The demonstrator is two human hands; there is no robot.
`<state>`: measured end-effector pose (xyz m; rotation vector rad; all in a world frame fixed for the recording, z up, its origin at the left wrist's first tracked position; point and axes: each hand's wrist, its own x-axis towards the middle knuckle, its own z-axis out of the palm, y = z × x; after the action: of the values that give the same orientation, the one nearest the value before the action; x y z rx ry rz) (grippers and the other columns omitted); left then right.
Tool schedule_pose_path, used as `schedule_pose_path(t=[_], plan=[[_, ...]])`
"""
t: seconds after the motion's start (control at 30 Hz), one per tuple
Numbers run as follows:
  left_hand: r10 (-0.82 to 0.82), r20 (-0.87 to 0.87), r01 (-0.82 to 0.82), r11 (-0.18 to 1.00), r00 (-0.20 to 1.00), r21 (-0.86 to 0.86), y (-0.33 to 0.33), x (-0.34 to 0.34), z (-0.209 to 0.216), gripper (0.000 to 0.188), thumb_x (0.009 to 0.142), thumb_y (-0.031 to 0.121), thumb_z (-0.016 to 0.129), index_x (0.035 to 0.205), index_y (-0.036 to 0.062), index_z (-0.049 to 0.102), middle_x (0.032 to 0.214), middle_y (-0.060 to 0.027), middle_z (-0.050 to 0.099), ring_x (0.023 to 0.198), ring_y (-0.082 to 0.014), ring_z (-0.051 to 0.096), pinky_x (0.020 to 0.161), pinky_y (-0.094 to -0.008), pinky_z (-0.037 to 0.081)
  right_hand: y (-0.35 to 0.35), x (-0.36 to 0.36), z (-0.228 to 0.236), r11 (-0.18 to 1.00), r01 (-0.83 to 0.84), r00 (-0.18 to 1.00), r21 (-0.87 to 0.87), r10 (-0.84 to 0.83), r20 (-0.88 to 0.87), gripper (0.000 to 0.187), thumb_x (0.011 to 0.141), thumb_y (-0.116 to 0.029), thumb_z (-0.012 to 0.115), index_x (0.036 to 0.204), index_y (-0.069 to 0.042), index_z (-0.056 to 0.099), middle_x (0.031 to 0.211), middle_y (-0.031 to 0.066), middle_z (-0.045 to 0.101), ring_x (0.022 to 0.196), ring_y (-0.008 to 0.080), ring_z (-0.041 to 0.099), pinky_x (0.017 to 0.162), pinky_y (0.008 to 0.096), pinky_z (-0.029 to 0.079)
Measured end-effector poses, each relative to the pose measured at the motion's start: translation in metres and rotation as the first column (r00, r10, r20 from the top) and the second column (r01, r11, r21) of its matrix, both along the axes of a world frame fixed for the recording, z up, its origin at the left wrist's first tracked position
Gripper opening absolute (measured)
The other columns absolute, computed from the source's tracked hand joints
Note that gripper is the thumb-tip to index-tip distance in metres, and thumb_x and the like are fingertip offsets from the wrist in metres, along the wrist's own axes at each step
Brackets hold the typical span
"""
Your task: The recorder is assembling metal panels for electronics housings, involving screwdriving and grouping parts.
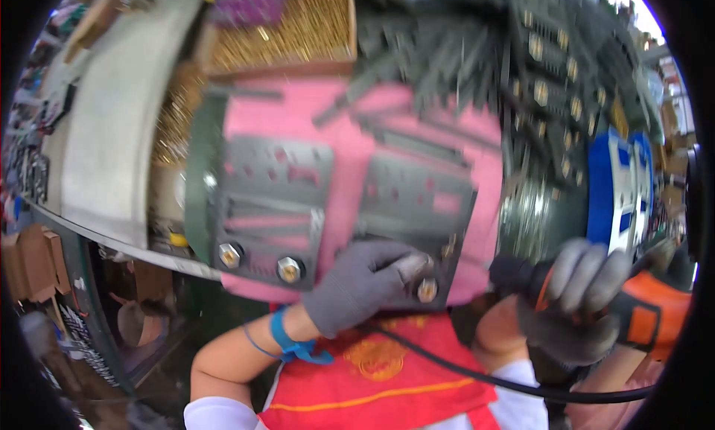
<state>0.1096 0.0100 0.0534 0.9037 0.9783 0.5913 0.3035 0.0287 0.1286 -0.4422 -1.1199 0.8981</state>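
Two dark grey metal plates with cut-outs lie side by side on a pink pad (346, 158). The left plate (277, 162) carries two hex nuts with brass centres, one of them this nut (290, 269), along its near edge. My left hand (365, 285), in a grey glove, rests over the near part of the right plate (417, 184). Its fingers are pinched beside another hex nut (427, 289); what they hold is hidden and blurred. In my right hand (585, 300), also gloved, is an orange-and-black power drill (648, 314), its black nose pointing left, off the plate's right side.
Behind the pad stands a box of brass screws (298, 32), with a purple item at its corner. Loose dark strips (439, 58) pile up at the back. More plates with nuts (551, 87) are stacked back right, near a blue-and-white case (614, 188). A black cable (477, 374) crosses my apron.
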Motion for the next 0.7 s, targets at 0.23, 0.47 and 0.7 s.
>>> schedule_pose_path(t=[0.23,0.47,0.7], plan=[[0.102,-0.703,0.555,0.54,0.703,0.633,-0.037,-0.005,-0.026,0.031,0.075,0.026,0.072,0.1,0.0091,0.065,0.066,-0.0033,0.048,0.06,-0.0212,0.054,0.047,-0.0316,0.042,-0.01,0.033,-0.011,0.916,-0.113,0.976,-0.384,0.174,0.127,0.024,0.08,-0.027,0.063,0.084,-0.015,0.042,0.07,-0.0031,0.039,0.068,0.0092,0.035,0.056,0.0234,0.03],[0.141,-0.729,0.659,0.339,0.67,0.671,-0.062,-0.008,-0.039,0.027,0.073,0.018,0.067,0.097,0.0074,0.063,0.065,0.0002,0.043,0.057,-0.014,0.048,0.041,-0.0275,0.035,-0.019,0.041,-0.022,0.874,-0.088,0.971,-0.478,0.183,0.155,0.023,0.077,-0.027,0.063,0.083,-0.015,0.044,0.074,-0.0013,0.04,0.072,0.0109,0.036,0.065,0.0245,0.031],[0.165,-0.697,0.611,0.37,0.698,0.7,-0.06,-0.003,-0.039,0.029,0.071,0.016,0.07,0.098,0.0068,0.065,0.062,0.0003,0.042,0.054,-0.0149,0.047,0.042,-0.0281,0.034,-0.021,0.05,-0.023,0.866,-0.096,0.974,-0.49,0.182,0.132,0.024,0.071,-0.029,0.067,0.082,-0.017,0.049,0.078,-0.0006,0.043,0.078,0.0124,0.04,0.077,0.0255,0.034]])
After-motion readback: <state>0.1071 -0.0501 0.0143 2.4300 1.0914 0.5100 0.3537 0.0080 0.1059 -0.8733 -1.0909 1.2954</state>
